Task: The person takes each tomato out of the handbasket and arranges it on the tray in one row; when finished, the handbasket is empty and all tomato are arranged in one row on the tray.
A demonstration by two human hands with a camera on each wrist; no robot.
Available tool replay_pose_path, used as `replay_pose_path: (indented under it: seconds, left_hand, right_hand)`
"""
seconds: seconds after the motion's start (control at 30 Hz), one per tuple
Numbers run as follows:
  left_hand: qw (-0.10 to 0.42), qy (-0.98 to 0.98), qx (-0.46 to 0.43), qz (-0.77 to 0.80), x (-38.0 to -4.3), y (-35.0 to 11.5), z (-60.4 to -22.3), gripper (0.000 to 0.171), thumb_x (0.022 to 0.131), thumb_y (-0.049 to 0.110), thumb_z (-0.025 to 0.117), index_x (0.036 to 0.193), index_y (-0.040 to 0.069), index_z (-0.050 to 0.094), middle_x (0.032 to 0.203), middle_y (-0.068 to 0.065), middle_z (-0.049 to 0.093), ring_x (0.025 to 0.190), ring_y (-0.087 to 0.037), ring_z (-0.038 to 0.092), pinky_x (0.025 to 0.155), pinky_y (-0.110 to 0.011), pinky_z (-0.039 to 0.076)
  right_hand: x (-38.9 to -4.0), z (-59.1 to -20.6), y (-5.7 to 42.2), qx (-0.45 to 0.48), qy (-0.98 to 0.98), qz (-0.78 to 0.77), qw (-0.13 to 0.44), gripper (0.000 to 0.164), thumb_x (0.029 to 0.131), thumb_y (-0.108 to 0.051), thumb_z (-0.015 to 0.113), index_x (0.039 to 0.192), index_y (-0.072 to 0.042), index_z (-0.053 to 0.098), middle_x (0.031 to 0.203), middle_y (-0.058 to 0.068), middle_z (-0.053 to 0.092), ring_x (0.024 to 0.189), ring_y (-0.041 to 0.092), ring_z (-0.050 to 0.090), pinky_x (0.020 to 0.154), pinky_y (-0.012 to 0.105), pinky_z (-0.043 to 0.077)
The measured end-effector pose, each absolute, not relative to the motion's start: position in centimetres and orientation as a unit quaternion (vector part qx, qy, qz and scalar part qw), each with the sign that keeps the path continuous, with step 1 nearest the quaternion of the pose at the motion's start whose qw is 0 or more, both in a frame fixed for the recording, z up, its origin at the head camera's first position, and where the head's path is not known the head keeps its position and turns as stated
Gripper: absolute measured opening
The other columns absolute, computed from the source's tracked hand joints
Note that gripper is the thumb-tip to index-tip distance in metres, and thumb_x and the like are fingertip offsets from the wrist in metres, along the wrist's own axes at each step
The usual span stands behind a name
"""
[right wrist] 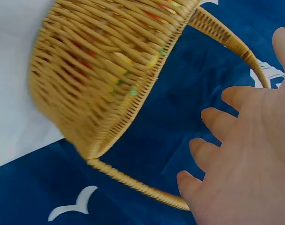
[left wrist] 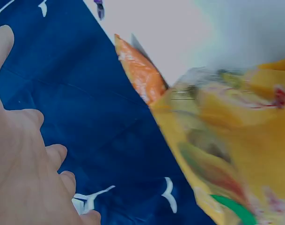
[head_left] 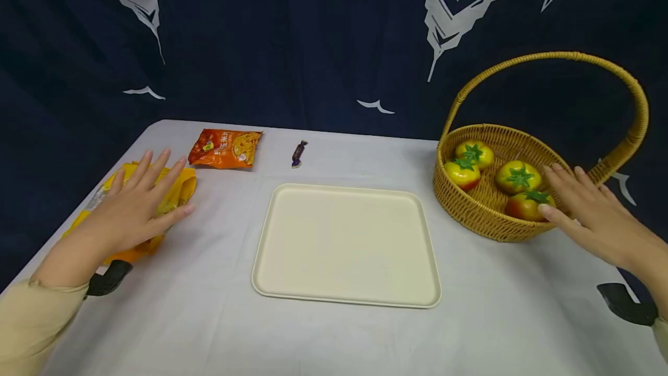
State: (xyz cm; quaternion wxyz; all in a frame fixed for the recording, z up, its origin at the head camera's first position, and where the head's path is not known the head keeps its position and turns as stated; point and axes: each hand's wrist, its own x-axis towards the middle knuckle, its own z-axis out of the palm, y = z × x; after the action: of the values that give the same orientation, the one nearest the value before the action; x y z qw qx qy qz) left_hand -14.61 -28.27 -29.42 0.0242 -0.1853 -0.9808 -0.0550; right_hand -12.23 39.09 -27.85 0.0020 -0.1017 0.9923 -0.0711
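My left hand [head_left: 138, 208], fingers spread and straight, hovers over a yellow plastic bag [head_left: 180, 190] at the table's left side; the left wrist view shows the bag [left wrist: 254, 140] apart from the hand. On the right, my right hand [head_left: 595, 213] is held with fingers extended by the near right rim of a wicker basket [head_left: 480, 219], holding nothing. Several yellow-red tomatoes with green tops, among them one tomato [head_left: 518, 177] in the middle, lie in the basket. Its tall arched handle [head_left: 548, 55] stands upright behind the hand.
A cream rectangular tray [head_left: 347, 245] lies at the table's middle. Behind it are an orange snack packet [head_left: 224, 148] and a small dark wrapped candy [head_left: 298, 154]. A dark blue patterned cloth [head_left: 292, 45] hangs along the back edge of the white table [head_left: 219, 318].
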Motion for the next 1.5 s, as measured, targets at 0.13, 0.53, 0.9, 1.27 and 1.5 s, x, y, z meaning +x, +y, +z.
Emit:
replay_pose_path:
  seconds: [0.13, 0.53, 0.9, 1.27, 1.5]
  left_hand:
    - [0.028, -0.977, -0.200, -0.064, -15.2, -27.3, -28.1, 0.083, 0.093, 0.053, 0.047, 0.151, 0.022, -0.004, 0.154, -0.008, -0.014, 0.136, -0.029, -0.019, 0.100, -0.062, -0.014]
    - [0.015, -0.928, -0.243, -0.283, -15.7, -21.7, -27.3, 0.073, 0.096, 0.037, 0.051, 0.152, 0.027, 0.004, 0.155, 0.005, -0.004, 0.140, -0.027, 0.002, 0.103, -0.063, 0.014]
    - [-0.049, -0.852, -0.259, -0.452, -16.0, -20.4, -33.7, 0.052, 0.099, 0.024, 0.048, 0.146, 0.007, 0.031, 0.147, -0.011, 0.033, 0.133, -0.027, 0.029, 0.106, -0.051, 0.024]
    - [-0.124, -0.824, -0.255, -0.491, -16.5, -20.4, -38.0, 0.059, 0.090, 0.021, 0.065, 0.142, 0.008, 0.040, 0.145, -0.005, 0.037, 0.135, -0.022, 0.026, 0.108, -0.047, 0.020]
    - [-0.136, -0.847, -0.249, -0.449, -16.2, -20.9, -38.8, 0.076, 0.082, 0.030, 0.073, 0.147, 0.019, 0.034, 0.150, 0.000, 0.027, 0.138, -0.021, 0.019, 0.109, -0.050, 0.017]
  right_hand:
    - [-13.5, -26.2, 38.7, -0.117, 0.988, -0.104, 0.008, 0.072, 0.100, -0.033, 0.041, 0.148, -0.001, -0.002, 0.149, 0.029, -0.006, 0.133, 0.039, -0.020, 0.099, 0.058, -0.018]
    - [-17.3, -25.3, 36.2, -0.131, 0.938, -0.321, -0.017, 0.053, 0.101, -0.025, 0.042, 0.149, -0.013, 0.025, 0.148, 0.021, 0.023, 0.132, 0.043, 0.022, 0.105, 0.058, 0.019]
    - [-19.8, -28.5, 34.2, -0.078, 0.880, -0.467, -0.047, 0.048, 0.099, -0.036, 0.043, 0.141, -0.011, 0.041, 0.137, 0.007, 0.041, 0.118, 0.019, 0.039, 0.087, 0.015, 0.037]
    - [-21.3, -30.5, 34.0, 0.002, 0.845, -0.535, 0.006, 0.053, 0.095, -0.043, 0.049, 0.140, -0.015, 0.043, 0.133, -0.001, 0.041, 0.110, 0.015, 0.042, 0.083, 0.020, 0.041]
    - [-21.9, -31.1, 33.9, -0.011, 0.870, -0.491, 0.043, 0.063, 0.095, -0.046, 0.046, 0.145, -0.009, 0.034, 0.145, 0.014, 0.030, 0.129, 0.028, 0.028, 0.104, 0.045, 0.027]
